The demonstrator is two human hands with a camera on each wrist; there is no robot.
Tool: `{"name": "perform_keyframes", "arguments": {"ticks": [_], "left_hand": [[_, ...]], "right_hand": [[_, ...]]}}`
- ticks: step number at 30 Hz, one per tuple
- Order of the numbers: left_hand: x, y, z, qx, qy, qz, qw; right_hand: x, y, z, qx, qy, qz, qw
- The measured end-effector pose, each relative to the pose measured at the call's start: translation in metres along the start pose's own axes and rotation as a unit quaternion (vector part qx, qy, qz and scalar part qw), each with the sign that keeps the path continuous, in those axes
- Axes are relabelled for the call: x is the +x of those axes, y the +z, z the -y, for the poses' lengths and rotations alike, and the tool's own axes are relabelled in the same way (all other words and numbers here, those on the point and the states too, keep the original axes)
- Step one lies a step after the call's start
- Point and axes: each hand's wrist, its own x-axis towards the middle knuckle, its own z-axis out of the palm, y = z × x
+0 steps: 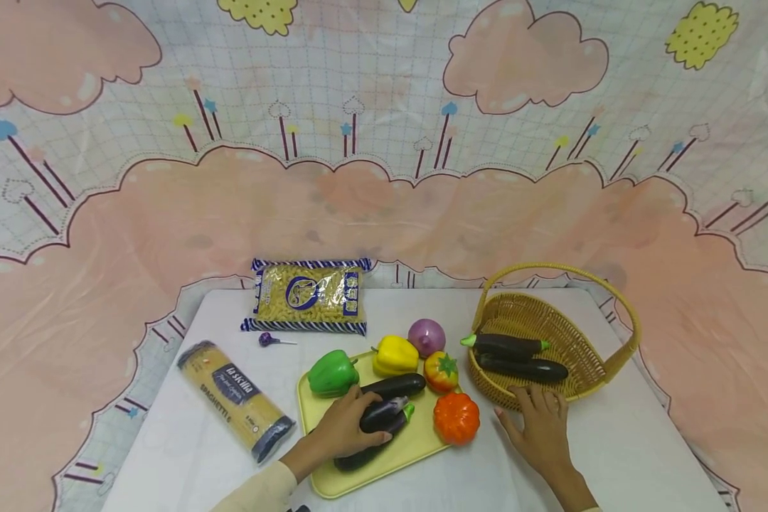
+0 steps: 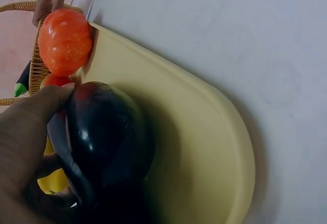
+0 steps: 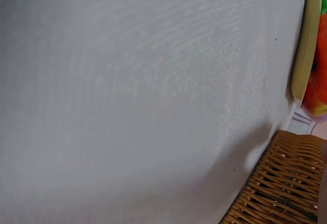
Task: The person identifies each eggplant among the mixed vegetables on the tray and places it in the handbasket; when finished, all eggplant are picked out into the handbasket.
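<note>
My left hand (image 1: 350, 427) grips a glossy dark eggplant (image 1: 381, 415) above the yellow tray (image 1: 416, 449), thumb on the near side and fingers on the far side. In the left wrist view the eggplant (image 2: 110, 132) fills the lower middle. Another eggplant (image 1: 362, 459) lies just below it, and a third (image 1: 402, 385) rests behind it on the tray. My right hand (image 1: 542, 430) holds the front rim of a wicker basket (image 1: 585, 348), fingertips over the edge, thumb apart outside. Inside lie two eggplants (image 1: 523, 368). The right wrist view mostly misses this hand.
Also on the tray are a green pepper (image 1: 333, 373), a yellow pepper (image 1: 395, 355), a red-yellow tomato-like vegetable (image 1: 441, 372) and an orange pumpkin (image 1: 456, 419). A purple onion (image 1: 427, 337) sits behind. Spaghetti (image 1: 235, 400), a pasta bag (image 1: 307, 295) and a lollipop (image 1: 267, 339) lie left and back.
</note>
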Motion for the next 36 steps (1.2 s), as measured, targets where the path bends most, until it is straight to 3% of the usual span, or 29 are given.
{"name": "perform_keyframes", "arguments": {"ticks": [4,11,18,24,36], "left_hand": [[0.000,-0.001,0.000,-0.015,-0.008,0.001,0.9999],[-0.003,0.000,0.005,-0.002,0.028,-0.042,0.9987],[-0.002,-0.001,0.003,0.018,0.060,-0.016,0.9979],[-0.001,-0.007,0.000,0.054,0.073,-0.015,0.9958],[0.021,-0.026,-0.028,0.070,0.113,-0.044,0.9902]], "right_hand": [[0.001,0.000,0.000,0.001,0.000,0.000,1.0000],[-0.001,-0.001,0.001,-0.002,-0.002,-0.002,1.0000],[0.000,-0.001,0.001,-0.006,0.005,0.004,1.0000],[0.000,-0.001,0.001,-0.001,0.004,0.003,1.0000],[0.001,-0.002,0.000,0.006,-0.004,-0.003,1.0000]]}}
